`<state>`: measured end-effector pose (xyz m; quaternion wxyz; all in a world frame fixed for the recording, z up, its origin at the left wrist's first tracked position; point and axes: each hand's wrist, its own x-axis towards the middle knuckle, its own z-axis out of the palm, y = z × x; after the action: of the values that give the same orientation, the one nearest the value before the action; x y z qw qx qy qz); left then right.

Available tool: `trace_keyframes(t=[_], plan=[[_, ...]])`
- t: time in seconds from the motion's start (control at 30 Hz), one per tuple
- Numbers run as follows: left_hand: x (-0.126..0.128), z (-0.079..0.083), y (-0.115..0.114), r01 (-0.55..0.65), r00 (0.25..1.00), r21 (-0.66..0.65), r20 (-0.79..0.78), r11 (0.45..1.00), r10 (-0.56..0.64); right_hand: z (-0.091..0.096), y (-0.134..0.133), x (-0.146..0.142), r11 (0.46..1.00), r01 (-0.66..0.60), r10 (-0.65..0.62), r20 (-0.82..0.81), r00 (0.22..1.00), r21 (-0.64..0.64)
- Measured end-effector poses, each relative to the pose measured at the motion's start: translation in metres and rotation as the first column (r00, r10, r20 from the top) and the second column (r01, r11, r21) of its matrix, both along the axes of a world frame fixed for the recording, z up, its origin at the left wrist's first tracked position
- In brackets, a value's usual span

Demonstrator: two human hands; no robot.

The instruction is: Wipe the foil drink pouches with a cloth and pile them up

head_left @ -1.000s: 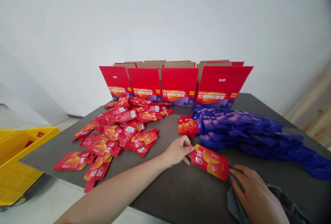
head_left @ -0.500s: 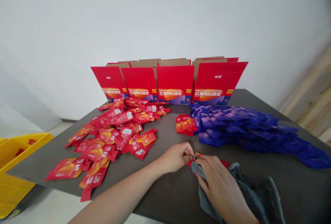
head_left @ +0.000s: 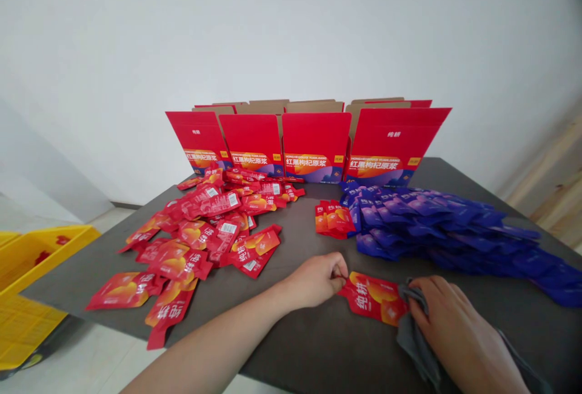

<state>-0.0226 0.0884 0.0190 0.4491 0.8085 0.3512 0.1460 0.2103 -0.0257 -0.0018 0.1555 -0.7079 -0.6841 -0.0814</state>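
Observation:
My left hand pinches the narrow spout end of a red pouch that lies face up, nearly flat, low over the dark table. At the pouch's right end, my right hand grips a grey-blue cloth, its edge against the pouch. Part of the cloth trails under my right hand and is hidden. Beyond my hands, a few red pouches overlap at the left end of a long layered pile of blue pouches.
A loose heap of red pouches spreads over the left of the table. Open red cartons stand in a row at the back, before a white wall. A yellow crate sits beyond the table's left edge.
My right hand has slid rightward with the cloth, from the pouch's spout end to its far end, uncovering the pouch's face. My left hand keeps its pinch. The view has shifted slightly.

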Motion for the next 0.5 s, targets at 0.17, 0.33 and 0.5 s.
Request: trace_keyframes(t=[0.17,0.33,0.5], plan=[[-0.003,0.004,0.004,0.051,0.997,0.052,0.048,0.997,-0.054,0.017,0.016,-0.027,0.994,-0.105,0.107,-0.070,0.992,0.033],[-0.007,0.002,0.010,0.074,0.996,0.085,0.052,0.994,-0.078,0.018,0.033,-0.069,0.975,-0.219,0.220,-0.071,0.973,0.028],[-0.007,-0.007,0.014,0.053,0.997,0.058,0.050,0.997,-0.056,0.007,0.031,-0.050,0.990,-0.137,0.138,-0.051,0.989,0.011]])
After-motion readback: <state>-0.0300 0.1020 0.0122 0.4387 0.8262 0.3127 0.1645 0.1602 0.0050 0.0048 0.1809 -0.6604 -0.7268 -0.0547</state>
